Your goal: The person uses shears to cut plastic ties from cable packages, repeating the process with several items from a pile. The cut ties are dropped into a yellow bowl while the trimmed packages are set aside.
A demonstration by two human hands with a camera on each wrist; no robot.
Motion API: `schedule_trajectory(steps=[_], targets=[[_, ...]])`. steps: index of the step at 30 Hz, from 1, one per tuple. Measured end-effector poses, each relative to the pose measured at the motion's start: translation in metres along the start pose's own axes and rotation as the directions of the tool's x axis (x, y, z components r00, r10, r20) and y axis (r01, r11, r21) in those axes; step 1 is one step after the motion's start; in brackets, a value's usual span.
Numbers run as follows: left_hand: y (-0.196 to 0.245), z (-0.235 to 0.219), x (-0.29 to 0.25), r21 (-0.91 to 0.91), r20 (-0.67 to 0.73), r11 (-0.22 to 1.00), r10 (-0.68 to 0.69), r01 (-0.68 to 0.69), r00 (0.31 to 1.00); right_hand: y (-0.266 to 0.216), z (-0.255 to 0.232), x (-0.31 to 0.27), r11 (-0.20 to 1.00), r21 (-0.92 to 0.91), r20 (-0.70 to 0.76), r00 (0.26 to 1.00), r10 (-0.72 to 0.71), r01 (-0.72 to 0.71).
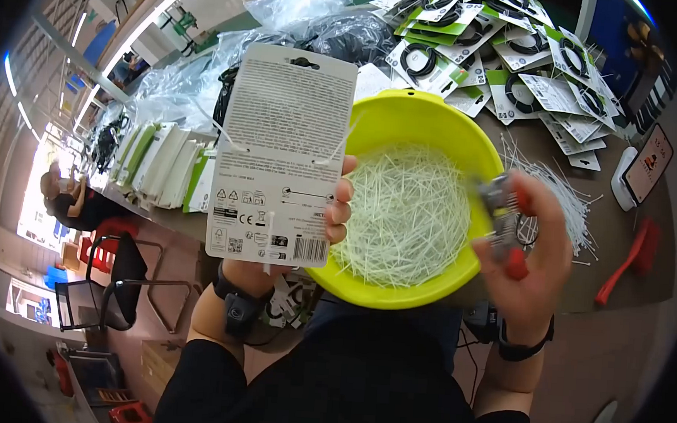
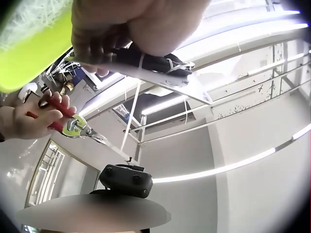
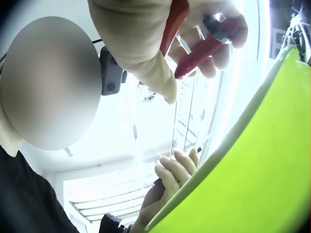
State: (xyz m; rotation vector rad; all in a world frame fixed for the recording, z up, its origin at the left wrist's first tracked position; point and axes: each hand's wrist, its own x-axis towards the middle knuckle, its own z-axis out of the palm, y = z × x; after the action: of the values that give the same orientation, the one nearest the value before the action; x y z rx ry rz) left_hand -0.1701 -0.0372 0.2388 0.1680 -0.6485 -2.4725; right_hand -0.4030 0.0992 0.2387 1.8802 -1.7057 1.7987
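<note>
My left hand (image 1: 340, 212) holds up a printed cardboard package (image 1: 281, 130), its back with text and barcode facing the head camera. White cable ties (image 1: 269, 230) poke out through the card. In the left wrist view, a bundled black cable (image 2: 158, 64) is strapped against the card's other side. My right hand (image 1: 535, 274) grips red-handled cutting pliers (image 2: 75, 125), held to the right of the card and apart from it. Between the hands, a yellow-green basin (image 1: 391, 296) holds a heap of thin white tie strips (image 1: 408, 216).
Carded black cables (image 1: 516, 90) are piled at the back right. Loose white ties (image 1: 571, 214) lie beside the basin, near a phone (image 1: 648, 168) and a red-handled tool (image 1: 631, 260). Cards (image 1: 159, 166) stand in a row at left, before clear plastic bags (image 1: 184, 78).
</note>
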Motion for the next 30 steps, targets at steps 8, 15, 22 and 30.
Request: schedule_trajectory(steps=[8, 15, 22, 30], targets=[[-0.022, -0.008, -0.014, -0.091, 0.069, 0.996, 0.007, -0.001, 0.998, -0.022, 0.005, -0.004, 0.943, -0.322, 0.323, 0.946, 0.028, 0.082], [-0.026, -0.02, -0.013, -0.137, 0.115, 0.99, -0.022, 0.038, 0.993, -0.025, 0.011, -0.002, 0.936, -0.345, 0.341, 0.939, 0.049, 0.076], [-0.025, -0.021, -0.014, -0.105, 0.081, 0.993, -0.044, 0.052, 0.996, -0.026, 0.01, 0.003, 0.927, -0.355, 0.369, 0.929, 0.02, 0.121], [-0.024, -0.016, -0.007, -0.209, 0.046, 0.969, -0.122, 0.129, 0.991, -0.011, 0.006, -0.002, 0.97, -0.221, 0.373, 0.91, 0.182, -0.103]])
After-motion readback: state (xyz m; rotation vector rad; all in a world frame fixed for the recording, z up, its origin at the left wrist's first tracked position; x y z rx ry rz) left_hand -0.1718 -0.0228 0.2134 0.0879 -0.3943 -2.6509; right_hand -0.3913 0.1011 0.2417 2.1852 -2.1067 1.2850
